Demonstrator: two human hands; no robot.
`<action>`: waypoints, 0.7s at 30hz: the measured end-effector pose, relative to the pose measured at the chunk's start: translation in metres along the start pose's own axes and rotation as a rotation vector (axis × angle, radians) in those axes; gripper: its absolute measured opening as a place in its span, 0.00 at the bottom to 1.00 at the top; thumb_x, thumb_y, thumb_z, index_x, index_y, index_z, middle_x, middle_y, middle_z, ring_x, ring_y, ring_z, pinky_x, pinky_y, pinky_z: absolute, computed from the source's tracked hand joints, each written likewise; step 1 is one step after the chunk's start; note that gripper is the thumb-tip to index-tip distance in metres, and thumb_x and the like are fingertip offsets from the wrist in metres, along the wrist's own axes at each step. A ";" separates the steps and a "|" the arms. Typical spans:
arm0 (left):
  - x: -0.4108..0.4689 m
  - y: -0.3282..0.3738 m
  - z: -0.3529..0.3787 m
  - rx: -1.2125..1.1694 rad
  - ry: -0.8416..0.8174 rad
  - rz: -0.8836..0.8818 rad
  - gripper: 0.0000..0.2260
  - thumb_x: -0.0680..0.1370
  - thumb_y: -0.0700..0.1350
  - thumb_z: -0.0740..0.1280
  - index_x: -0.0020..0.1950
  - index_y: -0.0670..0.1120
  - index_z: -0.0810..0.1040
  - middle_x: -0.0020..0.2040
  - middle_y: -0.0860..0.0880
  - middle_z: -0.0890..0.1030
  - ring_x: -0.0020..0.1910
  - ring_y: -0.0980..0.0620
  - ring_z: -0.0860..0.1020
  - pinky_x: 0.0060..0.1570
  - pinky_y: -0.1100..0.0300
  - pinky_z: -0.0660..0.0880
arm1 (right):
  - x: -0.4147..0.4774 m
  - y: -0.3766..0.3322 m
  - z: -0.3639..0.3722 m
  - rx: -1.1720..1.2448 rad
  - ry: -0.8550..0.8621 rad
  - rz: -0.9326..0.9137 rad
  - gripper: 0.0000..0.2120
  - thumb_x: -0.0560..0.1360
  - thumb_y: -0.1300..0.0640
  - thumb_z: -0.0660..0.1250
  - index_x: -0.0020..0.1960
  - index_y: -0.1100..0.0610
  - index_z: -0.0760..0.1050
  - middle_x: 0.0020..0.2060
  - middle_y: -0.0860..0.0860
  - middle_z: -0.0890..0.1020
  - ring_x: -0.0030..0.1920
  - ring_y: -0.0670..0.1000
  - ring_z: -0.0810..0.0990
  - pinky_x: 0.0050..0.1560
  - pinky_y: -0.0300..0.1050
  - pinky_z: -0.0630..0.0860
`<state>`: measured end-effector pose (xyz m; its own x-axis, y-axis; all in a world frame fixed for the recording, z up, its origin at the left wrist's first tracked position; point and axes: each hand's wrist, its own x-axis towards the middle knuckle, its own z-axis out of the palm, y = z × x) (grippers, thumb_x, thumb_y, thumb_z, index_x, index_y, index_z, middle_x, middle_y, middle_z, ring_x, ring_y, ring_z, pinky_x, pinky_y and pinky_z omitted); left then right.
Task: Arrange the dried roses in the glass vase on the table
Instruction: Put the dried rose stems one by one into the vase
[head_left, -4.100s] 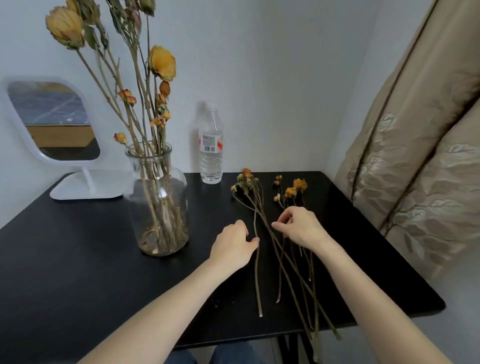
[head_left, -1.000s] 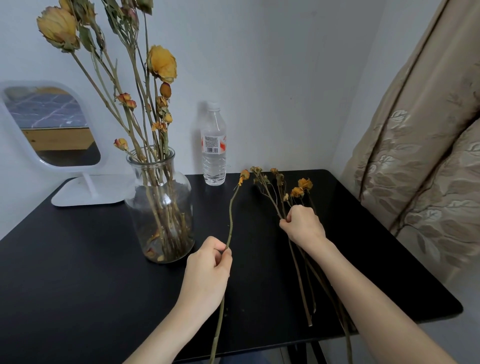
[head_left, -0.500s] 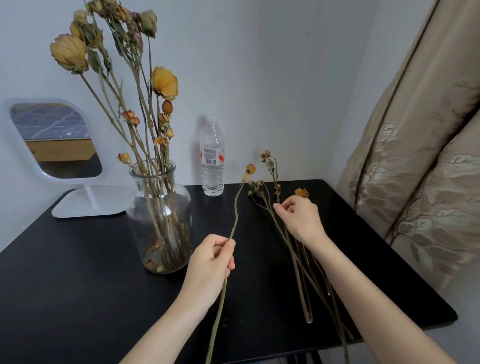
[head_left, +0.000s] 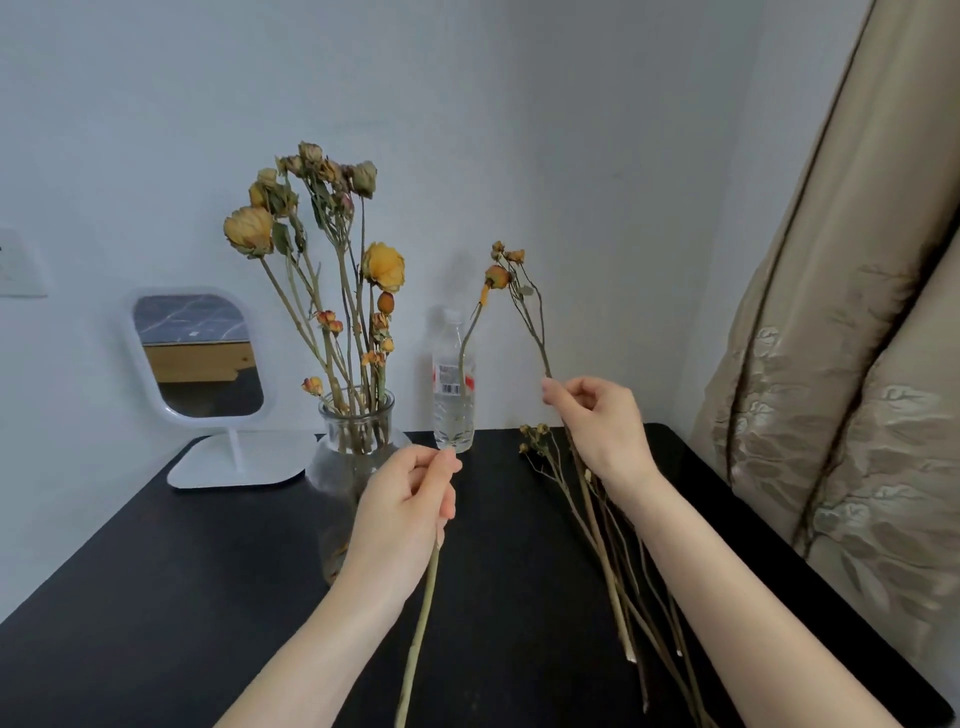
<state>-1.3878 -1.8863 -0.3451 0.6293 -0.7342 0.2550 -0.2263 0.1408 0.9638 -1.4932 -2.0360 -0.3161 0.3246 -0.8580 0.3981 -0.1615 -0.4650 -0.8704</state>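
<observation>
- A black tabletop (head_left: 156, 597) meets a pale wall (head_left: 571, 130), with a curtain (head_left: 857, 364) at 3 o'clock.
- The vase (head_left: 358, 447) stands toward the back, at 11 o'clock from the left grip (head_left: 402, 514). Several roses (head_left: 383, 267) already stand in it, fanned out and crowding its narrow neck.
- The left grip is clenched round a long stem (head_left: 467, 353), held upright, its bloom above the bottle (head_left: 453, 410) at 1 o'clock.
- The right grip (head_left: 597, 426) pinches a thin branched sprig (head_left: 530, 317) between thumb and fingertip, lifted off the tabletop. Its buds sit just beside the stem's bloom; whether they touch I cannot tell.
- A pile (head_left: 597, 545) of further stems lies under the right forearm, running toward 5 o'clock.
- A mirror (head_left: 200, 358) stands at 10 o'clock.
- Risks, as I judge them:
  - The two raised heads could tangle and shed brittle petals.
  - Threading a stem into the packed neck could snag the standing roses, snap a twig or rock the vase.
  - The stem's long lower end could catch the tabletop's front edge.
  - A sideways swing could topple the bottle.
  - The forearm could sweep the pile off.
</observation>
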 end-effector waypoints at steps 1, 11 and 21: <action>0.003 0.007 -0.004 0.005 0.028 0.015 0.08 0.78 0.47 0.60 0.45 0.46 0.76 0.23 0.55 0.72 0.20 0.61 0.68 0.21 0.71 0.64 | 0.001 -0.007 0.001 0.027 -0.005 -0.007 0.12 0.77 0.50 0.64 0.43 0.57 0.79 0.35 0.51 0.79 0.37 0.45 0.77 0.37 0.32 0.68; 0.035 0.073 -0.056 -0.261 0.087 -0.030 0.07 0.79 0.45 0.62 0.47 0.44 0.78 0.31 0.52 0.79 0.21 0.59 0.64 0.18 0.68 0.60 | 0.018 -0.075 0.021 0.279 -0.056 -0.076 0.12 0.78 0.52 0.63 0.37 0.53 0.77 0.19 0.41 0.70 0.26 0.43 0.66 0.32 0.36 0.65; 0.062 0.097 -0.098 -0.324 0.122 0.060 0.05 0.77 0.44 0.64 0.46 0.45 0.79 0.33 0.51 0.80 0.22 0.60 0.66 0.18 0.70 0.63 | 0.036 -0.124 0.034 0.291 -0.027 -0.190 0.15 0.79 0.54 0.59 0.35 0.53 0.74 0.27 0.48 0.69 0.27 0.46 0.66 0.29 0.35 0.64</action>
<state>-1.2981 -1.8532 -0.2287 0.7106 -0.6362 0.3006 -0.0304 0.3991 0.9164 -1.4303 -2.0017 -0.2039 0.3490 -0.7537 0.5568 0.1753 -0.5312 -0.8289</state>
